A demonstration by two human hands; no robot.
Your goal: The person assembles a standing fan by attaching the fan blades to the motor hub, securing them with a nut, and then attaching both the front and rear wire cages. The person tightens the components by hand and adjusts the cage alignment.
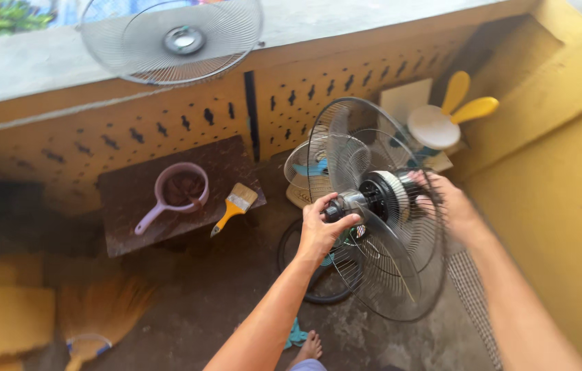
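Left hand [320,230] pinches the black hub cap [337,207] of a clear-bladed wire-caged fan [380,206]; right hand [445,203], fingers curled behind the motor, steadies it.

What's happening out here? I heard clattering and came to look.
A person is working on a fan with clear blades and a black wire rear guard. Their left hand grips the hub at the blade centre, while the right hand holds the motor from behind. A detached round wire grille rests on the ledge. A yellow-handled paintbrush and a pink plastic scoop lie on a brown slab.
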